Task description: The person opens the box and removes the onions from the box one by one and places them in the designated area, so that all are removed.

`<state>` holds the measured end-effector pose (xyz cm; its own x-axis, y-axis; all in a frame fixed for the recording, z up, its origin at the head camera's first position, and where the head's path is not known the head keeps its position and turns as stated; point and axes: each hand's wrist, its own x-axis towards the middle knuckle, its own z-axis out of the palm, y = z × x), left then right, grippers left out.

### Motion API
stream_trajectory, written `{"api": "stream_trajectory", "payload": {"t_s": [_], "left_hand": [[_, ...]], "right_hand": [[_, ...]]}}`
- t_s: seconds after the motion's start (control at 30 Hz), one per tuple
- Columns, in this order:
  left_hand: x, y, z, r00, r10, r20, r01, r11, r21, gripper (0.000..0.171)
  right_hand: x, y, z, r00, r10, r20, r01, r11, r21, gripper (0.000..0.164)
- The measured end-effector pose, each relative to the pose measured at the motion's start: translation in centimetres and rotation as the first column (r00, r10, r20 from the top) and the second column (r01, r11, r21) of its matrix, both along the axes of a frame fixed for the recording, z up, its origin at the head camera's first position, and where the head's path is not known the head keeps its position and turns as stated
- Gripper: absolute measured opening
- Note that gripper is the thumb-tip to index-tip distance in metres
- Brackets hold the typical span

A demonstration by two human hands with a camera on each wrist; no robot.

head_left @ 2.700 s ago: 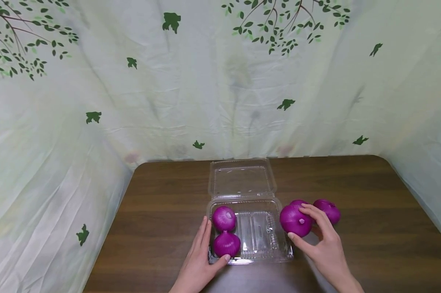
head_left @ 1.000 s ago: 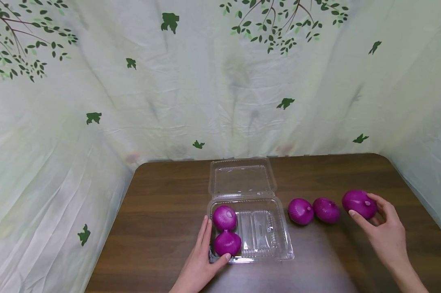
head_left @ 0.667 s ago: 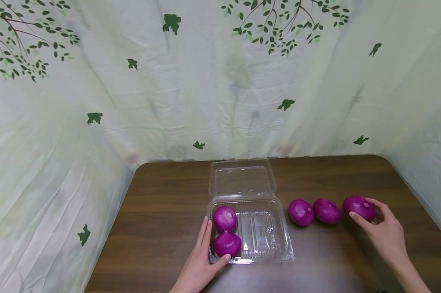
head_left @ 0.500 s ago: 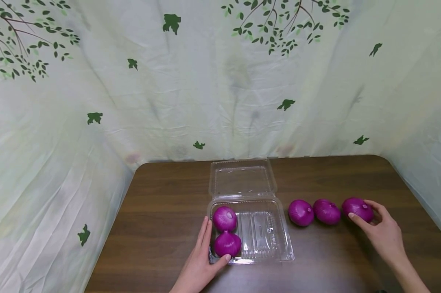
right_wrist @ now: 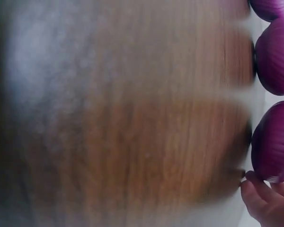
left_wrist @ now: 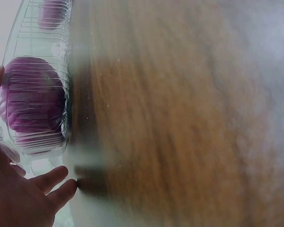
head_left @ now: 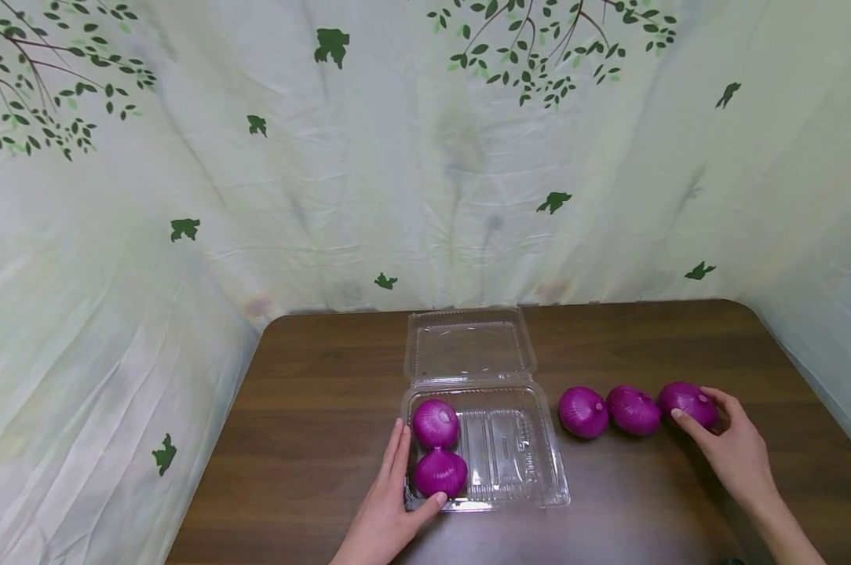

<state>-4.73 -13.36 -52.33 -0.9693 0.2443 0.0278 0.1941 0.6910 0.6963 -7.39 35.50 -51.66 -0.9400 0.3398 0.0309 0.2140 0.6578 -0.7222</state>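
A clear plastic clamshell container (head_left: 499,502) lies with its lid flipped back on the wooden table. Two red onions, a rear one (head_left: 436,424) and a front one (head_left: 440,472), sit along its left side. My left hand (head_left: 386,502) rests at the container's left front corner, fingers straight along the side, thumb at the front rim. In the left wrist view, the front onion (left_wrist: 33,94) shows through the ribbed wall. At the right, my right hand (head_left: 736,447) grips a red onion (head_left: 685,403) low at the table, thumb in front and fingers round its right side.
Two more red onions, one nearer the container (head_left: 583,412) and one in the middle (head_left: 633,410), form a row with the gripped onion. The clear lid (head_left: 468,345) lies behind the container, near the table's back edge. A leaf-printed curtain (head_left: 397,157) hangs behind the table.
My right hand has carried its onion from beside the container to the right end of the row, lowered it and slid it slightly left toward the middle onion. The left hand stays put.
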Motion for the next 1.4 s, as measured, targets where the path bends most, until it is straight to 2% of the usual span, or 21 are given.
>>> {"api": "stream_trajectory", "payload": {"t_s": [0.2,0.5,0.77,0.9,1.0,1.13,1.23,1.4], "left_hand": [[0.0,0.0,0.1,1.000,0.005,0.015,-0.005,1.000,0.000,0.104],[0.0,0.0,0.0,1.000,0.004,0.010,-0.004,1.000,-0.002,0.104],[0.0,0.1,0.2,1.000,0.010,0.015,-0.010,1.000,0.004,0.105],[-0.1,0.1,0.2,0.999,0.018,0.030,-0.018,1.000,-0.004,0.105],[-0.1,0.1,0.2,0.999,0.019,0.033,-0.019,1.000,-0.005,0.105],[0.0,0.0,0.2,1.000,0.012,0.024,-0.012,1.000,0.005,0.105],[0.0,0.0,0.2,0.999,0.016,0.037,-0.016,1.000,0.005,0.106],[-0.1,0.0,0.2,0.998,0.021,0.057,-0.021,1.000,0.003,0.107]], "right_hand": [[0.2,-0.3,0.3,0.999,0.046,0.017,-0.046,0.999,-0.003,0.073],[0.5,-0.4,0.4,0.998,0.058,0.038,-0.056,0.997,-0.050,0.078],[0.8,-0.2,0.4,0.999,0.034,-0.008,-0.034,0.999,-0.033,0.074],[1.4,-0.9,0.6,0.995,-0.008,-0.096,0.008,1.000,0.005,0.066],[1.8,-2.0,1.0,0.977,-0.027,-0.211,0.035,0.999,0.035,0.058],[2.0,-3.6,1.6,0.934,0.000,-0.358,0.028,0.997,0.071,0.054],[2.1,-4.8,2.0,0.900,0.060,-0.432,-0.022,0.995,0.093,0.057],[2.1,-6.9,2.7,0.853,0.181,-0.489,-0.140,0.983,0.121,0.059]]}}
